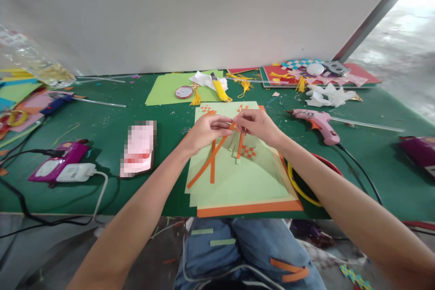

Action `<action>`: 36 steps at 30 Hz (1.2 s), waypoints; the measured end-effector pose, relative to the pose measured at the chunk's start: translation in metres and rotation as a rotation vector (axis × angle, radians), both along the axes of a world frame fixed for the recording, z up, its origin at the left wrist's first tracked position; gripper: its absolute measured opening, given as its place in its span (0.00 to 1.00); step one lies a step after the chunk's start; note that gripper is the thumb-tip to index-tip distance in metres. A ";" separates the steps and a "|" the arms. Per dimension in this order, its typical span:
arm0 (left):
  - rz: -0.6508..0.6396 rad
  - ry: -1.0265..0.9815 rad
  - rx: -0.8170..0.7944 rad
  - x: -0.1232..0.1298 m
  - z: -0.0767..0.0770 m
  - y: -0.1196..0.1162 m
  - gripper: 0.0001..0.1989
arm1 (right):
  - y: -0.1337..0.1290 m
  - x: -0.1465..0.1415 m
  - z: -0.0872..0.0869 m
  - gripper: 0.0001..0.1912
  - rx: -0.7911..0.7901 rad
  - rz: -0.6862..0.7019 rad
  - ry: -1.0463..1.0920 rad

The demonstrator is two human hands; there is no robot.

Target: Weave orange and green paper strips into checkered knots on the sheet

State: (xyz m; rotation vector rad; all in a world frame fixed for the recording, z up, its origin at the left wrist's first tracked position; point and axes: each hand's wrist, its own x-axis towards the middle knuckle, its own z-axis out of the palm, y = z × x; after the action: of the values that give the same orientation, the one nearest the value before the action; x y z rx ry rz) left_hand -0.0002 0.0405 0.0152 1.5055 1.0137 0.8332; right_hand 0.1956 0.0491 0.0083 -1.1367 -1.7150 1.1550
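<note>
My left hand (211, 130) is closed on an orange paper strip (208, 166) that slants down to the left. Beside it, my right hand (257, 124) pinches the small woven paper piece (237, 128) where strips meet; its fingertips nearly touch those of the left. Orange and pale green strip ends hang below the fingers. Under both hands lie pale green sheets (251, 186) over an orange sheet (249, 209). Another orange strip (212, 170) lies upright on the sheets, and a small orange-and-white checkered piece (249, 152) rests right of the hanging strips.
A pink glue gun (317, 123) lies at right, near yellow and red rings (302, 186). At left are a phone (138, 147) and a purple power strip (64, 163). Behind the sheets lie a yellow cutter (220, 88), a round clock face (184, 92) and tissue (331, 95).
</note>
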 end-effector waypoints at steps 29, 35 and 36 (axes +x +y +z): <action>-0.048 0.077 -0.049 -0.001 0.005 -0.003 0.14 | 0.001 0.005 0.005 0.19 -0.006 -0.064 -0.019; -0.049 0.067 -0.055 -0.001 0.005 -0.003 0.13 | 0.003 0.007 0.007 0.17 0.005 -0.145 0.046; -0.047 0.066 -0.056 0.000 0.005 -0.003 0.13 | 0.003 0.007 0.007 0.17 0.000 -0.143 0.052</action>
State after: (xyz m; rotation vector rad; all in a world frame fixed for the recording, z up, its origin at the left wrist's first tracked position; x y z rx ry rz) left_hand -0.0005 0.0379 0.0198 1.5114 1.0380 0.7209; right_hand 0.2028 0.0518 0.0152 -1.1987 -1.5682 1.0873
